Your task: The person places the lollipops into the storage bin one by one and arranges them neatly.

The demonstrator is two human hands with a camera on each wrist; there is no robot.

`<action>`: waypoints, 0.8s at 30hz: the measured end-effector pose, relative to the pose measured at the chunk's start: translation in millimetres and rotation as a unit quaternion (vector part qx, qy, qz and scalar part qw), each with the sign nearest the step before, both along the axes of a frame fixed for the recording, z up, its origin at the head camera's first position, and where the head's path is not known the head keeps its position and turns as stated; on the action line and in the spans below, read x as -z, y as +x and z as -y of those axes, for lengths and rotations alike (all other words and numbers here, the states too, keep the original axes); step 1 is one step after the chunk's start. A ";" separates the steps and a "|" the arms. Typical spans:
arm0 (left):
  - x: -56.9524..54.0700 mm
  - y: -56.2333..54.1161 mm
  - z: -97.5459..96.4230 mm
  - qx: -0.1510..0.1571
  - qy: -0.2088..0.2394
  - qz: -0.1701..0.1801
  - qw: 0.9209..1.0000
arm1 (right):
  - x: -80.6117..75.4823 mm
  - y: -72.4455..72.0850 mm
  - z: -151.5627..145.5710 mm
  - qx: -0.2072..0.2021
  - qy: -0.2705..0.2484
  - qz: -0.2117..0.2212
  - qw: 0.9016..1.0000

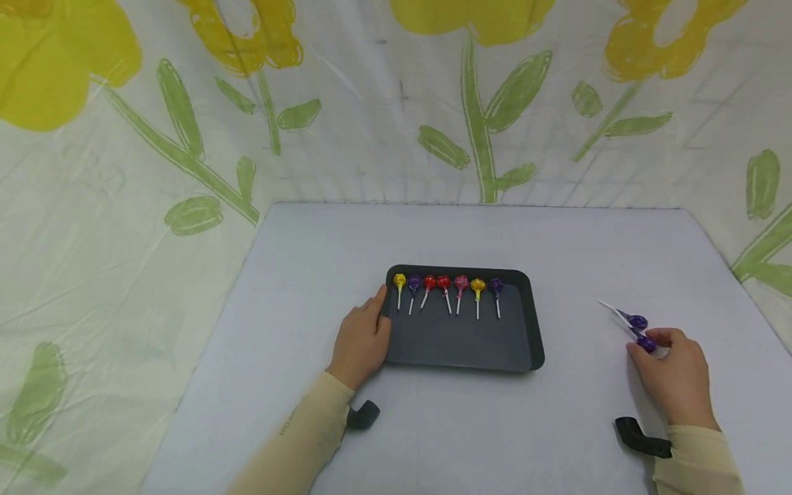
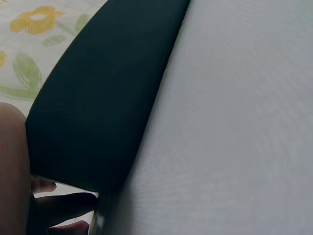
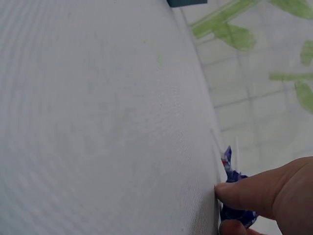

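Note:
A dark grey tray (image 1: 458, 344) lies on the table, with a row of several wrapped lollipops along its far side, sticks toward me. Among them are a pink lollipop (image 1: 460, 283) and, at the right end, a purple lollipop (image 1: 496, 285). My left hand (image 1: 361, 340) holds the tray's left edge, thumb by the near rim; its fingers show partly behind the tray wall in the left wrist view. To the tray's right, my right hand (image 1: 677, 375) pinches a purple-wrapped lollipop (image 3: 238, 215) by its head between thumb and fingers. Another purple lollipop (image 1: 637, 321) lies just beyond it.
The white table (image 1: 458, 440) extends around the tray. A cloth (image 1: 371, 124) printed with yellow flowers and green leaves hangs behind and beside it. Black wrist mounts (image 1: 640, 440) stick out from both sleeves.

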State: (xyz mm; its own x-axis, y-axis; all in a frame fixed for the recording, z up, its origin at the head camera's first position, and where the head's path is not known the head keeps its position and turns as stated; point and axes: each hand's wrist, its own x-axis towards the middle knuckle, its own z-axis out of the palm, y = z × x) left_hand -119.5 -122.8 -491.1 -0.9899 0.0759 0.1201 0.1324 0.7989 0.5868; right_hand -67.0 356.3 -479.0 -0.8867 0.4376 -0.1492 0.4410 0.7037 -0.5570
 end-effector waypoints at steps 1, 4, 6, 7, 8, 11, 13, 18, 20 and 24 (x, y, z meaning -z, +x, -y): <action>-0.1 -0.2 -0.1 0.000 -0.001 0.000 1.000 | 0.2 -0.2 0.0 -0.001 0.003 -0.002 1.000; -0.3 -0.5 -0.3 0.001 -0.001 0.002 1.000 | 0.9 0.4 0.0 -0.006 0.011 -0.007 1.000; -0.2 -0.5 -0.4 0.002 -0.001 0.006 1.000 | 0.8 1.0 -0.1 -0.009 0.013 -0.006 1.000; -0.1 -0.6 -0.6 0.002 -0.001 0.007 1.000 | 0.7 1.4 -0.2 -0.009 0.013 -0.006 1.000; 0.0 -0.4 -0.6 0.002 0.000 0.009 1.000 | 0.8 1.9 0.0 -0.009 0.013 -0.007 1.000; 0.0 0.0 -0.8 0.002 0.001 0.013 1.000 | 0.8 3.7 0.7 -0.010 0.008 -0.012 1.000; -0.1 0.3 -0.8 0.002 0.002 0.012 1.000 | 1.3 5.2 1.4 -0.012 0.007 -0.028 1.000; -0.2 0.6 -0.5 0.004 0.001 0.006 1.000 | -1.1 7.8 5.9 -0.017 -0.041 -0.069 0.997; -0.1 0.6 -0.3 0.003 -0.001 0.007 1.000 | -4.2 7.7 9.6 -0.012 -0.071 -0.086 0.994; -0.9 0.8 0.4 0.000 0.000 0.014 1.000 | -13.1 5.2 20.6 0.011 -0.126 -0.121 0.985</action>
State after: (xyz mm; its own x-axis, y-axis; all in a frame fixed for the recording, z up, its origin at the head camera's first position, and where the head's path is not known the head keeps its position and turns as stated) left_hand -118.7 -123.2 -490.2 -0.9928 0.0763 0.0919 0.1160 0.7985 0.5907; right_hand -61.7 335.7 -466.0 -0.9003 0.4333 -0.0413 0.2878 0.5214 -0.8033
